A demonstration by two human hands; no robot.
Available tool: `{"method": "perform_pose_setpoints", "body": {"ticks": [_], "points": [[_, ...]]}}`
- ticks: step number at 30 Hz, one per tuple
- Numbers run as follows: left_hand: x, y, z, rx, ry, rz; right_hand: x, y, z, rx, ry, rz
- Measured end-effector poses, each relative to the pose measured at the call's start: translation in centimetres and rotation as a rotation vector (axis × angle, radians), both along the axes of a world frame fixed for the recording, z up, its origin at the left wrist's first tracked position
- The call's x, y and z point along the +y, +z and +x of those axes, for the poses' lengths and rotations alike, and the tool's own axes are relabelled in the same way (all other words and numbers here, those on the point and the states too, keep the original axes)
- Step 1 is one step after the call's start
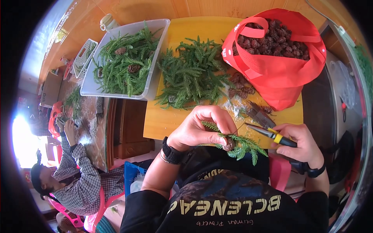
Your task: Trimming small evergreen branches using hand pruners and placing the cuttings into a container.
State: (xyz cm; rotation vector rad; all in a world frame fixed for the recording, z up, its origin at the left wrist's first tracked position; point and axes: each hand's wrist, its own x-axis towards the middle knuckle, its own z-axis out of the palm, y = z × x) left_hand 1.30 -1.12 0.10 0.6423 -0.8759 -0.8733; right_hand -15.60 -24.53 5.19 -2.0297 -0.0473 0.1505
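Note:
My left hand (211, 128) pinches a green fir sprig (246, 146) with a small brown pine cone (230, 143) against it, held over the table's near edge. From the sprig a thin wire rises toward the tips of a pair of pliers (268, 134) with yellow and black handles. My right hand (303, 143) is closed round those handles. Whether the jaws grip the wire is too small to tell. Just beyond my hands, a heap of loose fir sprigs (192, 73) lies on the yellow table (161, 126).
A red bag (268, 75) full of pine cones stands at the right, with loose cones (245, 91) and white crumbs beside it. At the left is a clear plastic bin (153, 79) of sprigs and cones. Another person (77, 174) works at a side table further left.

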Motion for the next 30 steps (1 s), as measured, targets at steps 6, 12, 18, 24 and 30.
{"method": "perform_pose_setpoints", "body": {"ticks": [6,12,18,24,30], "points": [[0.3,0.1,-0.1,-0.068,0.072,0.071,1.1,-0.6,1.3,-0.111,0.061,0.049],[0.6,-0.2,0.4,-0.060,0.071,0.109,1.6,0.6,1.6,-0.030,-0.019,-0.060],[0.5,0.0,0.3,-0.070,0.092,0.150,1.7,1.6,1.2,-0.240,-0.014,-0.263],[0.9,-0.4,0.1,0.073,-0.011,0.109,1.5,2.1,2.0,-0.141,0.066,-0.183],[0.6,0.2,-0.5,0.190,-0.024,0.104,1.1,0.8,2.8,-0.229,0.139,-0.148]]}}
